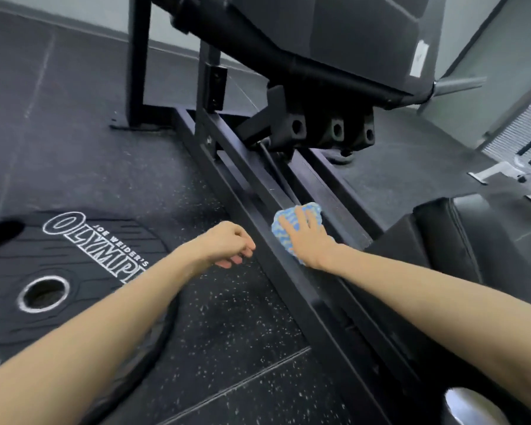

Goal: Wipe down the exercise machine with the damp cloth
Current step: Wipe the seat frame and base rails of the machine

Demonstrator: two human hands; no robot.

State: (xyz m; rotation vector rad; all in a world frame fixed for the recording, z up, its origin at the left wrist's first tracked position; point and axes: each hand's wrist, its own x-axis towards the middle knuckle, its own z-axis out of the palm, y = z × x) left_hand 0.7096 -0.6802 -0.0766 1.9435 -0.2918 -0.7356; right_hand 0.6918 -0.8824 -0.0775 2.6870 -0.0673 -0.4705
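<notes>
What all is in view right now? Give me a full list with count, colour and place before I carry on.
cloth: one, blue and white, pressed flat on the frame rail, centre right
frame rail: one, black, runs diagonally from upper centre to lower right
machine carriage: one, black, above the rail at top
weight plate: one, black with white Olympia lettering, left
seat pad: one, black, right edge
plate sleeve: one, grey metal, upper right
floor: black rubber, white-flecked, under everything
left hand: loosely curled, holds nothing, hovers beside the rail
right hand: fingers spread, presses on the cloth
</notes>
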